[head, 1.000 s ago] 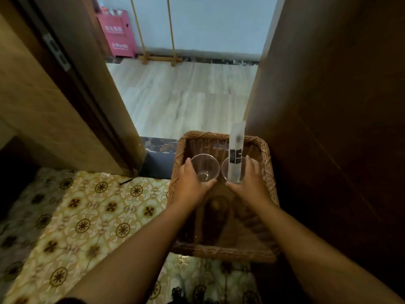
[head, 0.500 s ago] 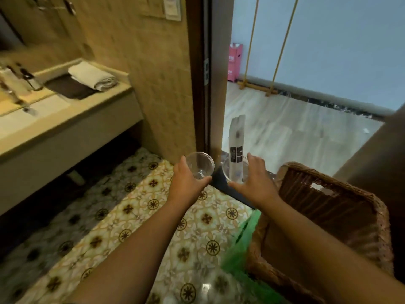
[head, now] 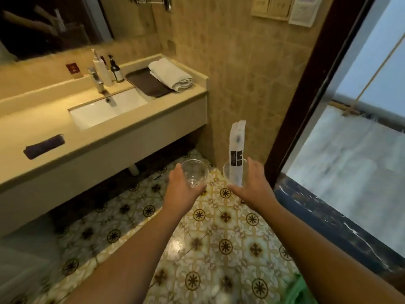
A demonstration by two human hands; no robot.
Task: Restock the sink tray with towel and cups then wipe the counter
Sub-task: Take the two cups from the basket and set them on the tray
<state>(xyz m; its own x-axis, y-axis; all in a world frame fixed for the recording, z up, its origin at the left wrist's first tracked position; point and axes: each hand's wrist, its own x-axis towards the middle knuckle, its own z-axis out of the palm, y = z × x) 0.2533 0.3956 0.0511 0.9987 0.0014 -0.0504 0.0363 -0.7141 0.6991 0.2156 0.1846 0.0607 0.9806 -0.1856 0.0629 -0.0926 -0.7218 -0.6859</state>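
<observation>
My left hand (head: 180, 189) holds an empty clear plastic cup (head: 195, 173) upright over the tiled floor. A second clear cup (head: 235, 175) sits in my right hand (head: 254, 185), with a tall white sachet (head: 237, 145) standing in it. Up and to the left is the beige sink counter (head: 135, 126). At its far right end lies a dark tray (head: 149, 84) with a rolled white towel (head: 171, 74) on its right side. Both hands are well short of the counter.
A white basin (head: 105, 110) with a chrome tap (head: 98, 81) is set in the counter; two bottles (head: 109, 70) stand behind it. A dark folded cloth (head: 43, 146) lies near the counter's front edge. Right of me are a dark door frame (head: 306, 88) and a raised threshold (head: 328, 220).
My view has swung left from the wicker basket to the sink counter. Both hands still carry the cups, now lifted clear of the basket, which is out of sight.
</observation>
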